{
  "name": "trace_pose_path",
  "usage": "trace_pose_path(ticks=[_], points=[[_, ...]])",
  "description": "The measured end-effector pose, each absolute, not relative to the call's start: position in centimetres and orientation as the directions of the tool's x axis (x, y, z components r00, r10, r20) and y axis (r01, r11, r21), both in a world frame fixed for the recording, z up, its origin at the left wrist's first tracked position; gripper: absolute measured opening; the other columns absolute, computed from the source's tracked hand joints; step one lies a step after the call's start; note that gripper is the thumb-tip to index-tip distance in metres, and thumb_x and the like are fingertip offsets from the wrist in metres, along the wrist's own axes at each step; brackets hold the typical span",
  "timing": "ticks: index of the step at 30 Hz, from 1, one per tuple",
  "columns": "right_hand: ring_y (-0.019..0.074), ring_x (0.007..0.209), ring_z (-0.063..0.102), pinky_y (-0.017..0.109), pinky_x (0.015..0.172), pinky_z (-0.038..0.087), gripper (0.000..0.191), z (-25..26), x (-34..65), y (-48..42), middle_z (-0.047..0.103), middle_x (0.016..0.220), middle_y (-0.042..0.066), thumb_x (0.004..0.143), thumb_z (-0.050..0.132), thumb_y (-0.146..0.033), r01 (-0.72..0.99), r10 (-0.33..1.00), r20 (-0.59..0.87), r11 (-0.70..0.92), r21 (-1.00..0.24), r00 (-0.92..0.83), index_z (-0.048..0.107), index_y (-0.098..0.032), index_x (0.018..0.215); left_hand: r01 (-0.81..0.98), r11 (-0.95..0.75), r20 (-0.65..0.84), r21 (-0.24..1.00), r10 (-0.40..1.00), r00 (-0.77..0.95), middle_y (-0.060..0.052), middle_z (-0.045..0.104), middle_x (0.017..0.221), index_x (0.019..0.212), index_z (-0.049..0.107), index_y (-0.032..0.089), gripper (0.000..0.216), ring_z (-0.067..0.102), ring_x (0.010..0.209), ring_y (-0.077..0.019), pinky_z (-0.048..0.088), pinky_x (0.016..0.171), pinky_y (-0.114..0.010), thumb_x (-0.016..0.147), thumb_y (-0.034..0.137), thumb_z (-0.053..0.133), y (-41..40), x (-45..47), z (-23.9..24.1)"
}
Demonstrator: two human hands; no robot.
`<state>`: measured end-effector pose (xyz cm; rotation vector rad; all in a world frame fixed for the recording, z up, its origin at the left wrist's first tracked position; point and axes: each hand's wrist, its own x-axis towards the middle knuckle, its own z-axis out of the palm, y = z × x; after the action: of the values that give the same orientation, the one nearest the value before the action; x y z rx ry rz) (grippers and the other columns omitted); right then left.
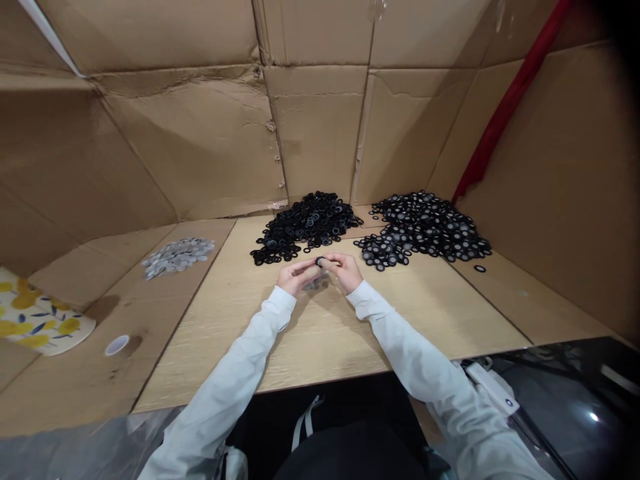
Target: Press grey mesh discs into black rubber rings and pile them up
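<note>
Pinching a black washer (320, 261) at mid-table, the left hand (300, 277) and right hand (346, 270) close their fingers (330, 263) on it together, just near the heap of black washers (305, 227); white-centred washers (425, 227) pile far right, silver washers (177, 257) left, on the wooden table (320, 340).

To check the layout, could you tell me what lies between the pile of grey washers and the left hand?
In the head view, pale wooden board and its seam with the cardboard lie between the grey washers and the left hand.
</note>
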<state>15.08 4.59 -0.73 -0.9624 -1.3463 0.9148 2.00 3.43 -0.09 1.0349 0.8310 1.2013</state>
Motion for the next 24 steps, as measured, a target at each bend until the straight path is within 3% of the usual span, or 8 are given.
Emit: trace_pose_path(ticks=[3,6,12,16,24], points=[[0.0137,0.068,0.053,0.029,0.069,0.040,0.017,-0.6,15.3,4.6,0.060,0.066,0.001,0.057,0.060,-0.032,-0.038,0.950,0.310,0.311,-0.950,0.034,0.061,-0.016,0.062,-0.278,0.002,0.074,0.961,0.962,0.264,-0.010,0.065,0.090,0.087,0.063,0.014,0.052,0.060,0.083,-0.0227,0.042,0.083,-0.039,0.037,0.019,0.076,3.7,1.9,-0.4],[0.0142,0.067,0.053,0.029,0.065,0.041,0.017,-0.6,15.4,4.5,0.060,0.067,0.002,0.057,0.060,-0.032,-0.022,0.958,0.288,0.288,-0.957,0.021,0.061,-0.015,0.062,-0.243,-0.036,0.092,0.969,0.970,0.224,-0.010,0.065,0.089,0.084,0.064,0.014,0.047,0.060,0.080,-0.0214,0.043,0.081,-0.038,0.040,0.022,0.075,3.8,1.8,-0.3],[0.0160,0.079,0.050,0.028,0.066,0.040,0.010,-0.8,14.9,3.9,0.056,0.078,0.004,0.062,0.056,-0.026,0.300,0.878,0.479,0.453,-0.839,0.015,0.058,-0.017,0.064,-0.224,-0.007,0.028,0.974,0.996,0.089,-0.006,0.066,0.065,0.066,0.066,0.010,0.037,0.060,0.058,-0.0162,0.047,0.072,-0.037,0.036,0.030,0.075,3.3,2.0,0.5],[0.0148,0.076,0.050,0.026,0.061,0.041,0.010,-1.1,14.7,3.8,0.052,0.080,0.004,0.068,0.047,-0.024,0.327,0.874,0.485,0.467,-0.821,-0.031,0.054,-0.017,0.068,-0.296,0.028,-0.010,0.955,0.998,0.061,-0.006,0.066,0.066,0.064,0.065,0.011,0.038,0.060,0.059,-0.0158,0.047,0.072,-0.036,0.034,0.031,0.076,3.1,2.3,0.5],[0.0181,0.082,0.046,0.033,0.074,0.039,0.014,-1.3,14.7,3.6,0.052,0.080,0.005,0.065,0.041,-0.008,0.546,0.801,0.584,0.552,-0.630,-0.135,0.050,-0.018,0.070,-0.030,-0.094,0.094,0.995,0.995,0.017,-0.006,0.066,0.062,0.062,0.067,0.013,0.025,0.059,0.061,-0.0190,0.047,0.067,-0.034,0.043,0.028,0.071,3.1,1.9,0.6]])
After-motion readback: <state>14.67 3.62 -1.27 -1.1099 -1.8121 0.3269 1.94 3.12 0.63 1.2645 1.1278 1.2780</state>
